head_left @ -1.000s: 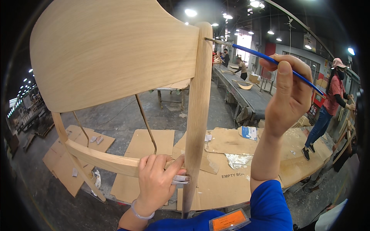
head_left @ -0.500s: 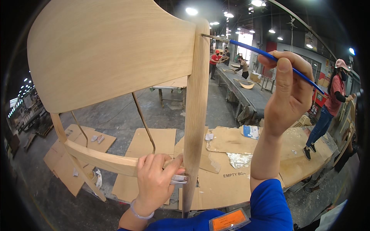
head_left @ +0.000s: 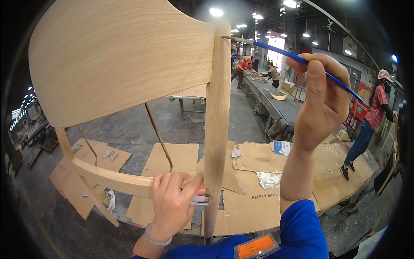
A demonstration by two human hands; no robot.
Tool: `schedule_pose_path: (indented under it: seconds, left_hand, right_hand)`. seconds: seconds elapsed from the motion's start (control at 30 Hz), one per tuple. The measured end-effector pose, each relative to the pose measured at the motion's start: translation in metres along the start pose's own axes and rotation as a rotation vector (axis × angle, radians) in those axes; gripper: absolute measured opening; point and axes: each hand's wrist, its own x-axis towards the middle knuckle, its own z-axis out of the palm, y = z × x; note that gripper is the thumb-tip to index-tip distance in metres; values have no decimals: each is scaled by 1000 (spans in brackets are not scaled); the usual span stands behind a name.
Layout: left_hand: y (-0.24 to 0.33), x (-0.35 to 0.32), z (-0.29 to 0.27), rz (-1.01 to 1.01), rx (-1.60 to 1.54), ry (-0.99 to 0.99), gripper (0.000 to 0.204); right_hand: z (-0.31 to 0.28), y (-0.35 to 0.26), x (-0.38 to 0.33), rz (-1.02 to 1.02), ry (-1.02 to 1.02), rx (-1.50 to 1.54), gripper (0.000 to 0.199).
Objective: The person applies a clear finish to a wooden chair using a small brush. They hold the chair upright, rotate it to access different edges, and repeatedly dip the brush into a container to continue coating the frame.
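Brush (head_left: 302,58) tip at chair (head_left: 125,64) post's top edge, right hand (head_left: 321,101).

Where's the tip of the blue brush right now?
In the head view, upper centre: the blue-handled brush, held in the right hand, has its tip against the top of the chair's upright post, just right of the curved backrest.

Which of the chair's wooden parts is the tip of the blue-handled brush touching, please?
The upright post, at its top; the right hand holds the brush there, not against the backrest.
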Motion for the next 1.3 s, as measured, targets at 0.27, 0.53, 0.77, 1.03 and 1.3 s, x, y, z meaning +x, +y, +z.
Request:
schedule_pose_path:
  seconds: [0.27,0.53,0.77,1.03,1.3]
  left_hand:
    - [-7,0,-1,-9,10,3,22]
    - [-12,-2,-5,-19,7,-6,22]
    - [-18,-4,-6,-18,22,4,22]
    - [-26,-7,-9,-25,48,-31,29]
    - [-29,-8,-11,-27,39,-8,24]
  right_hand:
    - [8,7,-3,0,11,0,16]
    - [18,7,-4,-13,21,49,17]
    - [24,6,-8,15,18,54,16]
    - [30,9,-8,17,34,38,17]
    - [37,10,-10,30,43,76,17]
